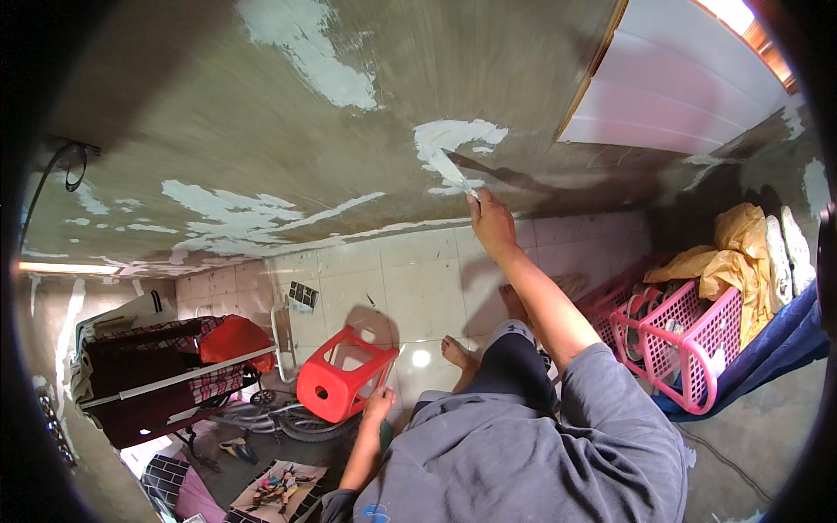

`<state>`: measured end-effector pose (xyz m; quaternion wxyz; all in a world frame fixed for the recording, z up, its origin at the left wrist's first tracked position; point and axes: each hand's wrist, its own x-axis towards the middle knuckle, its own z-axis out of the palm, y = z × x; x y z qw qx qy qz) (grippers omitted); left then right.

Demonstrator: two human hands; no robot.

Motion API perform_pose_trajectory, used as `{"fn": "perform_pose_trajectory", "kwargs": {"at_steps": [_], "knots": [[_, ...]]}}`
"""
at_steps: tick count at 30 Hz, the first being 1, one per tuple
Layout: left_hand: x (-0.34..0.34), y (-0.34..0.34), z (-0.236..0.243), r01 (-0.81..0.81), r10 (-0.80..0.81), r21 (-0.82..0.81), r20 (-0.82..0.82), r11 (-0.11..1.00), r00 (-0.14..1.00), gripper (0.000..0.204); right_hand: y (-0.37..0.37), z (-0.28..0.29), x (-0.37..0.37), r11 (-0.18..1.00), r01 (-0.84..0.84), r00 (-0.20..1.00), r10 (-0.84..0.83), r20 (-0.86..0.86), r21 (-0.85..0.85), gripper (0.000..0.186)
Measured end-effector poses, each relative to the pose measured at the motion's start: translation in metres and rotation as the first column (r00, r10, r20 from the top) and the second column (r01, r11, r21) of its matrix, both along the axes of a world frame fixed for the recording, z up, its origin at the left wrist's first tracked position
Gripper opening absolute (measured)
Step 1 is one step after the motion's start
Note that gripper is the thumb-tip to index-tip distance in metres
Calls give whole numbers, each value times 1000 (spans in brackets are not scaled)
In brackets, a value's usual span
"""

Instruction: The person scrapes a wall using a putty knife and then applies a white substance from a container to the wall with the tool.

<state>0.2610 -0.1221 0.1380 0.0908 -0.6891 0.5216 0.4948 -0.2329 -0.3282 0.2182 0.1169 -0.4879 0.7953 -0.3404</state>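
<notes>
My right hand is closed on a putty knife, whose blade lies against a fresh white filler patch on the grey wall. My left hand is low, closed on a thin, pale item that I cannot make out, beside a red plastic stool. More rough white patches and streaks mark the wall. My bare foot is on the tiled floor.
At left stand a dark plaid stroller, a bicycle wheel and a picture panel. At right are pink plastic baskets with yellow cloth and blue fabric. A white panel hangs high on the right.
</notes>
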Motion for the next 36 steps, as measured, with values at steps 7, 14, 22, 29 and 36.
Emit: {"fn": "perform_pose_trajectory", "kwargs": {"at_steps": [7,14,22,29,36], "knots": [[-9,3,-17,-153,148,-46,-92,987,985,40,21,-5,-41,992,71,993,-61,-100,100,31],[-34,8,-16,-157,154,-37,-80,987,985,40,24,36,-37,993,-76,990,86,-110,91,30],[-56,9,-31,-225,226,22,-84,974,971,40,33,70,-81,988,-22,983,50,-177,156,30],[-59,6,-27,-205,203,-11,-114,979,973,39,52,87,-79,984,-134,976,151,-157,114,29],[-57,-7,-18,-129,122,-85,-78,988,989,41,31,96,-73,986,-129,980,143,-138,108,32]]}}
